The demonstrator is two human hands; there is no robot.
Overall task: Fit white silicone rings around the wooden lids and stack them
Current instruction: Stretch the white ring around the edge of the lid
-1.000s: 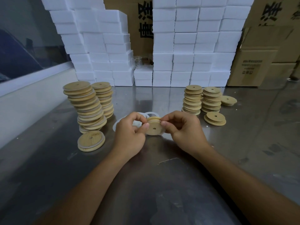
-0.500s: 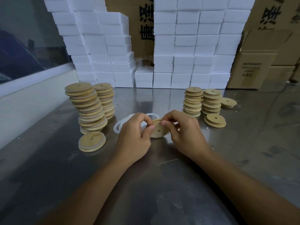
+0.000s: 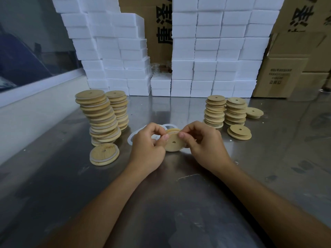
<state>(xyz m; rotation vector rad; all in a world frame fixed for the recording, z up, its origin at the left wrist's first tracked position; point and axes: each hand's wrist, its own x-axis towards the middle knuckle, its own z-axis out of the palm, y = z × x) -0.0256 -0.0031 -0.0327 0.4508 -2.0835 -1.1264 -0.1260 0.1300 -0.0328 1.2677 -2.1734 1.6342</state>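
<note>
While a second ago the wooden lid (image 3: 173,141) stood nearly on edge between the two hands, it now leans with its flat face and centre hole toward the camera. Its lower edge sits at or just above the worktop (image 3: 161,203) — I cannot tell which. The left hand (image 3: 147,145) pinches the lid's left rim between thumb and curled fingers; the right hand (image 3: 202,140) pinches the upper right rim, thumb tip on the face. That turn suggests the ring is being worked round the groove, with the fit probably partly done.

The ring on this lid is hard to make out — only a pale line along the top edge shows. Loose white rings (image 3: 136,136) lie on the worktop just behind the left hand, mostly hidden by it. Finished lids stand in the leaning stack (image 3: 100,119) on the left, and bare ones in the stacks (image 3: 215,111) on the right.
</note>
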